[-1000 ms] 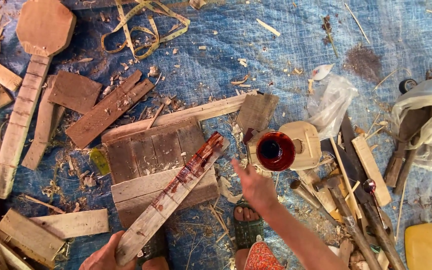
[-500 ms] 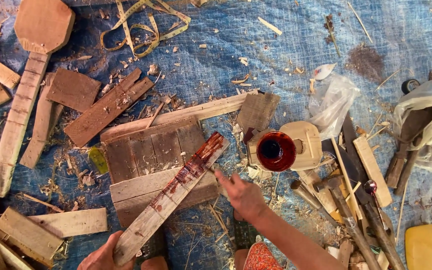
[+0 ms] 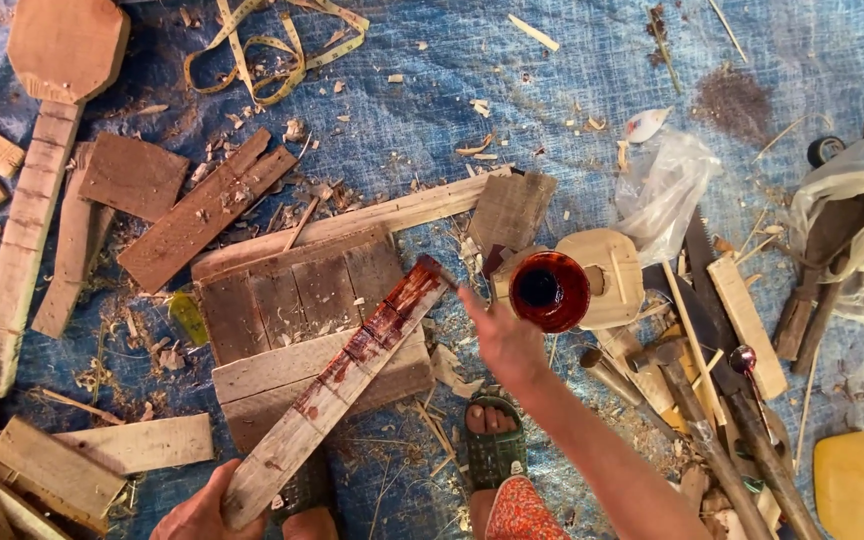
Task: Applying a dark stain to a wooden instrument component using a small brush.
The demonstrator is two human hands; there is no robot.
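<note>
Head view, looking down on a blue woven tarpaulin [image 3: 432, 110] strewn with wood shavings. The left hand [image 3: 202, 505], at the bottom edge, is closed around the near end of a long pale wooden slat streaked with dark red stain [image 3: 347, 375]; the slat runs diagonally up and away from that hand, resting on a weathered brown panel of joined boards [image 3: 292, 290]. The right hand [image 3: 502, 340] hovers just beyond the slat's far, stained end, fingers extended and loosely open, gripping nothing visible. Immediately to the right of this hand stands a small round cup of dark red liquid [image 3: 549, 291], set on a pale wooden block [image 3: 607, 275]. Below the right hand lies a green sandalled foot [image 3: 494, 440].
</note>
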